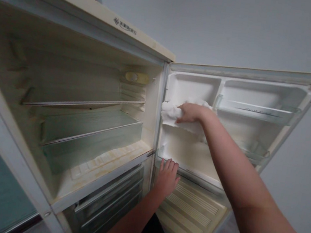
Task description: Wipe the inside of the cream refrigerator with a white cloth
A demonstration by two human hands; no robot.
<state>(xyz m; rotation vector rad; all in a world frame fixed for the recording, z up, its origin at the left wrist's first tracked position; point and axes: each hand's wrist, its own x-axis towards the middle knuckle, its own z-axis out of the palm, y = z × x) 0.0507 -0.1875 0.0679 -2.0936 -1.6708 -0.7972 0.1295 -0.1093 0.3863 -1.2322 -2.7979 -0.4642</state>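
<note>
cloth (170,113), white and bunched, pressed against the inner wall of the open fridge door (293,124) near its hinge side, right hand (192,113) closed over it with fingers gripping the wad. just right of that grip sits a clear door shelf (257,111). well below it, left hand (167,178) lies flat, fingers spread, holding nothing, on the door's lower ledge. left of both, fridge interior (85,122) with glass shelves.

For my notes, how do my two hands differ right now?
The right hand presses a white cloth against the open fridge door; the left hand holds nothing. The right hand is higher, fingers curled; the left hand lies flat at the door's bottom edge. Both touch that door.
</note>
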